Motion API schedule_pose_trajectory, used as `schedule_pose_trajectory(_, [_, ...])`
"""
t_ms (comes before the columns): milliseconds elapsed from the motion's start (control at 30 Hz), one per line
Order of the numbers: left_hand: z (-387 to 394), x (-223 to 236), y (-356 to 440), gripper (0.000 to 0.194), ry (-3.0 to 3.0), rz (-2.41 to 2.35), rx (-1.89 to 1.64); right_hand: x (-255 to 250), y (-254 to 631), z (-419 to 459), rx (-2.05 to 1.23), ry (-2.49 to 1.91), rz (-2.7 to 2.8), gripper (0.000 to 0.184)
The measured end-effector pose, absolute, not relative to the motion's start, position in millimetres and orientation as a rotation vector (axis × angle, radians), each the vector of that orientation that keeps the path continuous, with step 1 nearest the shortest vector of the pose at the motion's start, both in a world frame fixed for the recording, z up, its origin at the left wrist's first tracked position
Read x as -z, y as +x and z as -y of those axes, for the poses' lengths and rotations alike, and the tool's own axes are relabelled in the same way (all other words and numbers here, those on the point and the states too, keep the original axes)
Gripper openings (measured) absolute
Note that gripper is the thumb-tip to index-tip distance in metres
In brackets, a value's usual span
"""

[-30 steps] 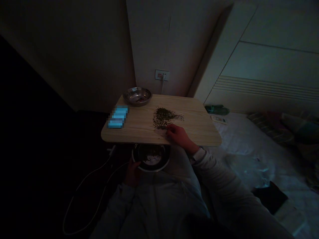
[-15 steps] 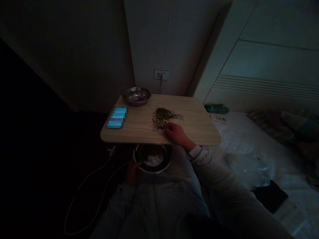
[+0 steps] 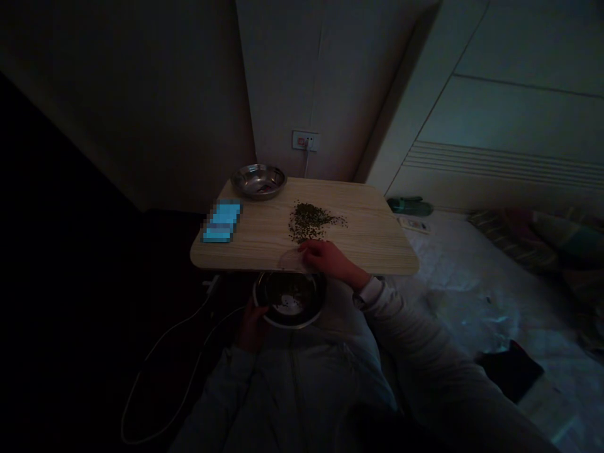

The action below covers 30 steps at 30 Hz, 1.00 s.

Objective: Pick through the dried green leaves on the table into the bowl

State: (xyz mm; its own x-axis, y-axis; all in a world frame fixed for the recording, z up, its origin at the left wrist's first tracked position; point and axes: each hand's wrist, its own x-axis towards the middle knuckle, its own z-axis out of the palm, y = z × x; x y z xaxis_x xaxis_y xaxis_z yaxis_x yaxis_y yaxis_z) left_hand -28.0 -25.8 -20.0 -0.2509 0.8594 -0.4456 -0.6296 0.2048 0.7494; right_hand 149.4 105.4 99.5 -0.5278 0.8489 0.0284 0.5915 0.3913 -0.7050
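A pile of small dark green beans lies in the middle of a light wooden table. My right hand rests on the table near its front edge, fingers curled and pressed down on a small pale flat thing that I cannot make out. Below the front edge my left hand grips the rim of a steel bowl with some beans in it. The room is very dark.
A second steel bowl stands at the table's back left. A glowing blue phone lies at the left. A wall socket with a plugged cable is behind. White cables trail on the floor. Bedding spreads on the right.
My right hand has slid from the near side of the bean pile toward the table's front edge, above the held bowl. The left hand and bowl have stayed in place.
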Motion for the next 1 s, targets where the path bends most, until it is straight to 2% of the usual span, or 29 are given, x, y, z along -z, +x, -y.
schedule_pose_trajectory(267, [24, 11, -25, 0.072, 0.273, -1.109, -1.449, -90, 163, -95, -1.066, -1.18, 2.158, 0.027])
schedule_pose_trajectory(567, [24, 17, -25, 0.056, 0.453, -1.136, -1.479, -87, 211, -127, -0.831, -1.557, 1.721, 0.026])
schedule_pose_trajectory(800, [24, 15, -25, 0.06, 0.409, -1.163, -1.424, -82, 206, -133, -0.683, -1.617, 1.807, 0.026])
schedule_pose_trajectory(1000, [24, 15, -25, 0.062, 0.373, -1.178, -1.408, -90, 195, -119, -0.728, -1.583, 1.919, 0.028])
